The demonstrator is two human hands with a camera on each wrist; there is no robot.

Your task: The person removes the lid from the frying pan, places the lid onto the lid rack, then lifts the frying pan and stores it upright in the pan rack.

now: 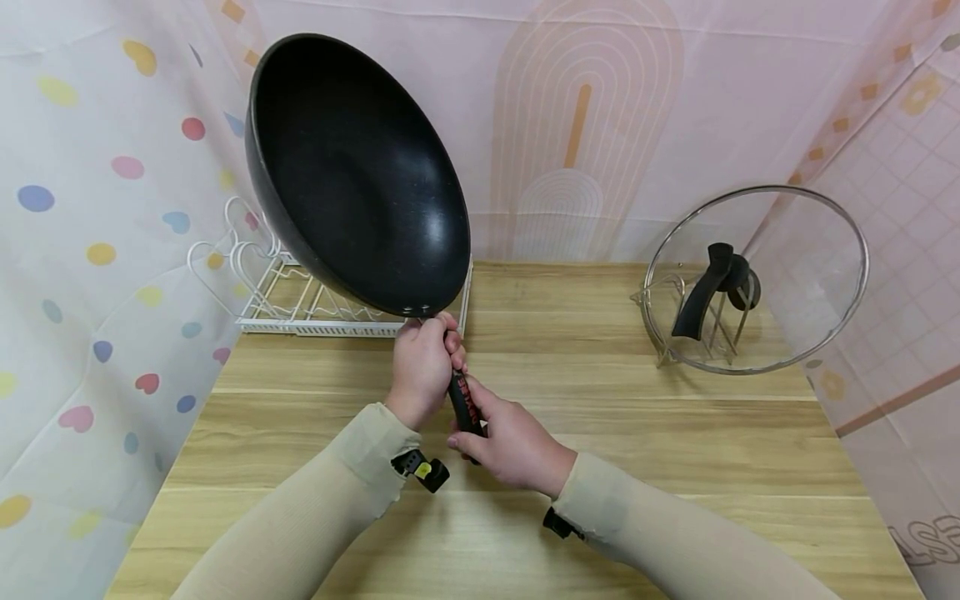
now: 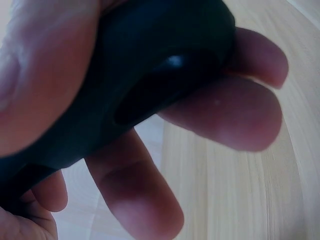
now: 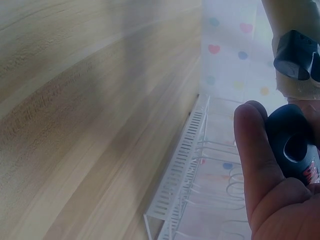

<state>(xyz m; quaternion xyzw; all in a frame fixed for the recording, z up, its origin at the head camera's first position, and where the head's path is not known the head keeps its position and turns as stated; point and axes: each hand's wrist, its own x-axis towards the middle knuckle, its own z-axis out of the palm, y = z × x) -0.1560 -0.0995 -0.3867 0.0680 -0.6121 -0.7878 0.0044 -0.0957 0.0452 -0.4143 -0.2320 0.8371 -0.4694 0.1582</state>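
A large black wok is held up over the left part of the table, tilted so its dark inside faces the head camera. My left hand grips its black handle close to the pan. Lower down, my right hand holds the same handle near its end, where red lettering shows. In the left wrist view, fingers wrap round the dark handle, with its hanging hole visible. The right wrist view shows the handle's tip beside a finger.
Behind and below the wok, a white wire dish rack stands at the back left, partly hidden. At the right, a glass lid with a black knob leans upright in a small wire stand. Patterned curtains border the wooden table.
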